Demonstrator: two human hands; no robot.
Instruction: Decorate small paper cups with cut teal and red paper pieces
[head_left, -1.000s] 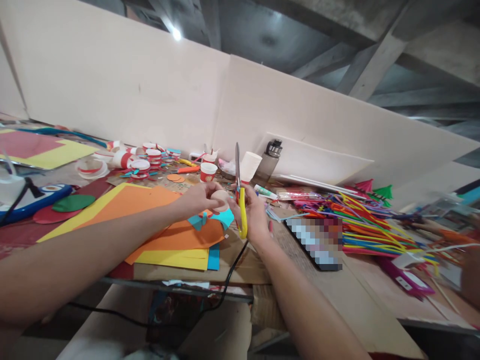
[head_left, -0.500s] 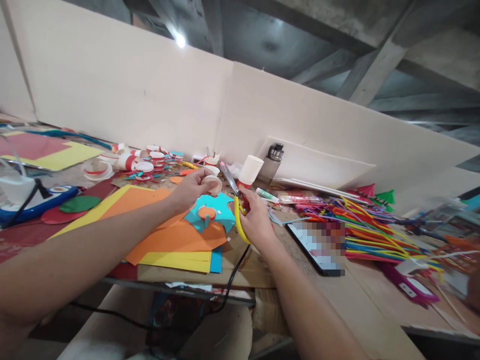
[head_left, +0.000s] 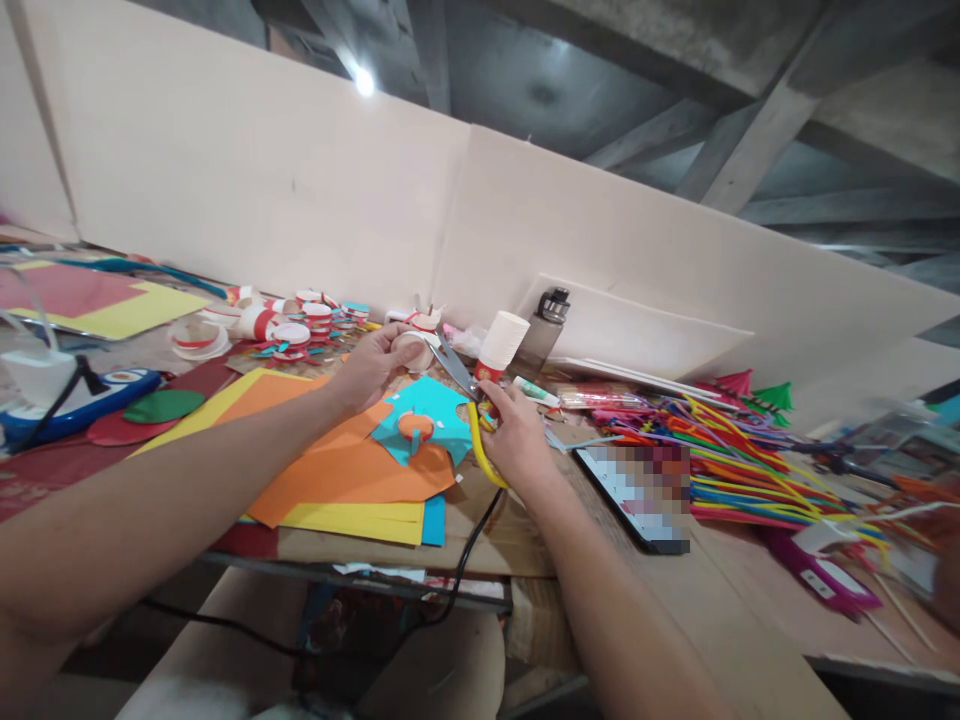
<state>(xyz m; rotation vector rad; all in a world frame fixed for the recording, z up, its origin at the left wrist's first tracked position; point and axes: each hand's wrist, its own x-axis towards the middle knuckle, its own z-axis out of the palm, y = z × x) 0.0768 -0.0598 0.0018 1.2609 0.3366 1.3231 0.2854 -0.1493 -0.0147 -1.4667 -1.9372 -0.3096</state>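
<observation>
The left hand (head_left: 373, 368) is pinching what appears a pale paper piece (head_left: 417, 352), best kept steady, while the right hand (head_left: 516, 438) is gripping yellow-handled scissors (head_left: 456, 370), blades apart.

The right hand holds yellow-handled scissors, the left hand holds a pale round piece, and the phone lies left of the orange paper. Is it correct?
Not fully: the head view shows the phone lying right of the orange paper. The right hand does hold yellow-handled scissors, the left hand a pale round piece.
</observation>
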